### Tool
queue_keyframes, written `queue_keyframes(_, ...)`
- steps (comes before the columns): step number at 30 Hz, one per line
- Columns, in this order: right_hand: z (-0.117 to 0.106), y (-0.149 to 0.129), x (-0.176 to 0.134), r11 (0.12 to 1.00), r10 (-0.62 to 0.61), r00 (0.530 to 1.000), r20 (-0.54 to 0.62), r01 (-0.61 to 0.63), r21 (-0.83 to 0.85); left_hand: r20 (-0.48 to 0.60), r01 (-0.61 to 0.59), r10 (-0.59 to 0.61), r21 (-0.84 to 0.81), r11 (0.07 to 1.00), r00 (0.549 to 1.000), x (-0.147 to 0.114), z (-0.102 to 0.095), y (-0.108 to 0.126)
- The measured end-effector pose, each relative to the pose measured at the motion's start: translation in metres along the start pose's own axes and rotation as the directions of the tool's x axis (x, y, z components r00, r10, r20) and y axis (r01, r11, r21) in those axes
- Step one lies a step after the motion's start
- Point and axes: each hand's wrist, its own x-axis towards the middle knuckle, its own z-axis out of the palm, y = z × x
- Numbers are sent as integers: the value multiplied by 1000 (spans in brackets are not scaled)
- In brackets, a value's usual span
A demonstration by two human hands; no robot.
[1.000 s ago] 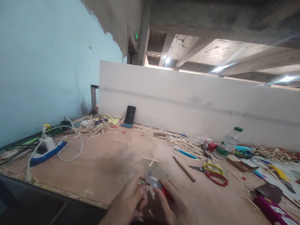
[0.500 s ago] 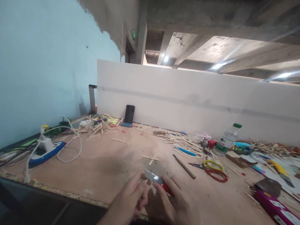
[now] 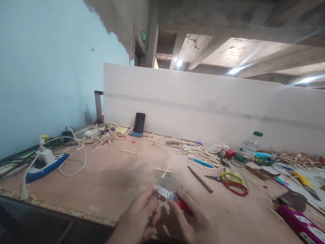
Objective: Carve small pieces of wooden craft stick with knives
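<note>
My right hand [image 3: 190,215] is closed around the red handle of a utility knife [image 3: 185,206], its blade pointing left toward my left fingertips. My left hand [image 3: 142,211] is closed in a pinch at the blade's tip. A thin pale edge, which looks like a wooden stick [image 3: 153,210], shows between its fingers; the rest of it is hidden. Just beyond both hands, two crossed wooden sticks [image 3: 166,171] lie on the table. To the right are a brown rod-like tool [image 3: 200,179] and scissors [image 3: 235,183] with yellow and red handles.
Loose sticks [image 3: 200,152] are heaped at the back, near a blue pen-like tool [image 3: 201,162] and a green-capped bottle [image 3: 245,152]. A phone [image 3: 139,122] leans on the white panel [image 3: 177,98]. A power strip [image 3: 48,167] with white cables stands left; a purple box [image 3: 299,220] lies right.
The knife blade has turned slightly and sits a little nearer my left fingertips. Both hands keep their grip, and the view has shifted slightly.
</note>
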Motion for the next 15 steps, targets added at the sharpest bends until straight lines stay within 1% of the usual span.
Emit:
queue_keyframes(3,-3,-6,4,1000,16,1000,26,-17,7,-10,10,-10,-8,1000,1000,0,-1,-2)
queue_keyframes(8,-8,-13,9,1000,19,999,29,-20,18,-26,12,-12,-16,1000,1000,4,-2,-14)
queue_keyframes(15,-8,-16,12,998,2,1000,22,-3,63,2,-54,54,-29,998,999,7,-6,-24)
